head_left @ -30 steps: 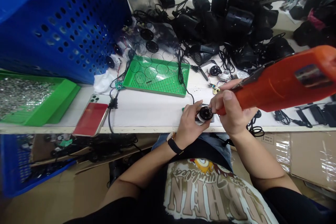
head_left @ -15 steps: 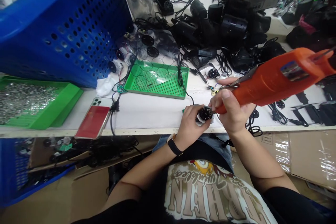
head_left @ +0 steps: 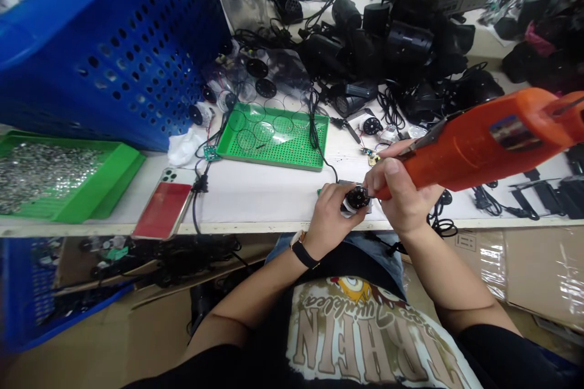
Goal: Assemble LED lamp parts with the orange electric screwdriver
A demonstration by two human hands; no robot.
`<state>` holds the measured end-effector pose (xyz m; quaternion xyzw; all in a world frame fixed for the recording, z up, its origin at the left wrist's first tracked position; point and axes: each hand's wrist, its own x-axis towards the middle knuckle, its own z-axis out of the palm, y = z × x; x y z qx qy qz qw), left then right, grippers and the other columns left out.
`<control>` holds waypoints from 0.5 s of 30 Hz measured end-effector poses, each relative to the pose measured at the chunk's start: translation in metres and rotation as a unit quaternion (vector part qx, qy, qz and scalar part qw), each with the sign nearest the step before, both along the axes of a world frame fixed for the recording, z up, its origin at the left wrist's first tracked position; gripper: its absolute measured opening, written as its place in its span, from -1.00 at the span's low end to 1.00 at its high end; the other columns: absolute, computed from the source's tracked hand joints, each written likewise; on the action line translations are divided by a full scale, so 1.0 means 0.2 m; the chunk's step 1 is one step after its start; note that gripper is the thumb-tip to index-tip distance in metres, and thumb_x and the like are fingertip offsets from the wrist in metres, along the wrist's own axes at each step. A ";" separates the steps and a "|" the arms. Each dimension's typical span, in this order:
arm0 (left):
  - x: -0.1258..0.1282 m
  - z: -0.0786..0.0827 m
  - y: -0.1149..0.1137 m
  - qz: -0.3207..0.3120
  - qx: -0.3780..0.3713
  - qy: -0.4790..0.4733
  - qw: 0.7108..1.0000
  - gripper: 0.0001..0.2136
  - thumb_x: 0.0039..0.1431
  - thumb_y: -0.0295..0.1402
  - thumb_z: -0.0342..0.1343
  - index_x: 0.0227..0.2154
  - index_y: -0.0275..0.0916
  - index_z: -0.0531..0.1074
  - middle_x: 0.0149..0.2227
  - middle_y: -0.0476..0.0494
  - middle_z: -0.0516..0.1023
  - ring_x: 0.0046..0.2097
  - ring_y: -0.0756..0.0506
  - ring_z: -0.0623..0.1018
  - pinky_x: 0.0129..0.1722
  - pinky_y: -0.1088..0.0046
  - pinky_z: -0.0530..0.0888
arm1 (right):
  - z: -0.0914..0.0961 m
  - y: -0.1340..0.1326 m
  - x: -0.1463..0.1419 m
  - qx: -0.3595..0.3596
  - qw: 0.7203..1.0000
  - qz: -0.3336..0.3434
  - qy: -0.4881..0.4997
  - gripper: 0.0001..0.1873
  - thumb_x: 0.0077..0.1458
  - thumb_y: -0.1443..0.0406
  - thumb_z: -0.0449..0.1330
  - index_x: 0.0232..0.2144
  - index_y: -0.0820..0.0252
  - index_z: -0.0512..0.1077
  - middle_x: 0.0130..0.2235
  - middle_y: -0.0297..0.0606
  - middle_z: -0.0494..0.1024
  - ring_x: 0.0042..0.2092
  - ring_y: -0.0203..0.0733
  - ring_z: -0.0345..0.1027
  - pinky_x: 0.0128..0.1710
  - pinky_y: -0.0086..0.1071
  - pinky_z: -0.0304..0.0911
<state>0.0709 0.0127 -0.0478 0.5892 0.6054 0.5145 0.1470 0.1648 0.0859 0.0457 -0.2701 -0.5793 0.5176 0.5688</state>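
Left hand (head_left: 331, 216) fingers clenched around round black disc with white plastic housing (head_left: 356, 199), steadying it over white worktop (head_left: 255, 194) edge; right hand (head_left: 401, 194) fingers grasping orange plastic soldering iron (head_left: 474, 155), front end at disc.

Left hand (head_left: 331, 213): curled shut, fingers wrapped tight, palm turned in.
Right hand (head_left: 401, 194): curled shut too, thumb on top, pressing down.
Left arm (head_left: 255, 295): bent, reaching forward.
Right arm (head_left: 449, 273): bent, reaching forward.
Both hands: very close together.
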 end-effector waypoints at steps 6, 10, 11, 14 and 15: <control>0.01 0.00 -0.01 0.002 -0.021 0.004 1.000 -0.54 0.12 -0.39 0.37 0.06 -0.20 0.41 -0.10 -0.18 0.58 -0.05 -0.18 0.56 -0.05 0.28 0.54 | 0.03 0.03 0.01 0.015 0.999 -0.025 0.023 -0.68 0.13 0.11 0.36 -0.11 0.06 0.45 -0.60 -0.55 0.34 -0.65 -0.36 0.24 -0.63 -0.40 0.25; 0.03 -0.05 -0.02 0.001 -0.026 0.009 1.000 -0.24 0.07 -0.33 0.43 0.29 -0.22 0.21 -0.02 -0.25 0.54 -0.01 -0.21 0.54 0.02 0.21 0.55 | 0.05 0.10 0.04 0.026 0.995 -0.097 0.031 -0.60 0.12 0.09 0.35 -0.03 0.06 0.44 -0.62 -0.56 0.30 -0.66 -0.34 0.21 -0.64 -0.38 0.20; 0.04 -0.06 -0.03 0.003 -0.023 0.007 1.000 -0.22 0.06 -0.35 0.43 0.31 -0.21 0.19 -0.01 -0.25 0.53 0.00 -0.21 0.54 0.02 0.21 0.56 | 0.05 0.12 0.04 0.025 0.994 -0.109 0.019 -0.59 0.11 0.07 0.35 -0.03 0.06 0.44 -0.62 -0.57 0.29 -0.66 -0.34 0.21 -0.64 -0.38 0.20; 0.03 -0.07 -0.02 0.009 -0.009 -0.014 1.000 -0.26 0.07 -0.43 0.41 0.29 -0.19 0.21 -0.01 -0.24 0.54 0.02 -0.20 0.56 0.01 0.25 0.58 | 0.01 0.18 0.07 0.025 0.993 -0.110 -0.025 -0.57 0.10 0.07 0.36 -0.03 0.04 0.43 -0.59 -0.55 0.33 -0.64 -0.35 0.23 -0.62 -0.40 0.21; 0.03 -0.07 -0.02 0.010 -0.002 -0.019 1.000 -0.29 0.06 -0.45 0.40 0.26 -0.19 0.25 -0.01 -0.23 0.54 0.02 -0.19 0.57 0.01 0.26 0.58 | -0.01 0.19 0.07 0.027 0.994 -0.102 -0.040 -0.58 0.10 0.07 0.37 -0.04 0.04 0.44 -0.58 -0.54 0.35 -0.62 -0.35 0.25 -0.60 -0.40 0.22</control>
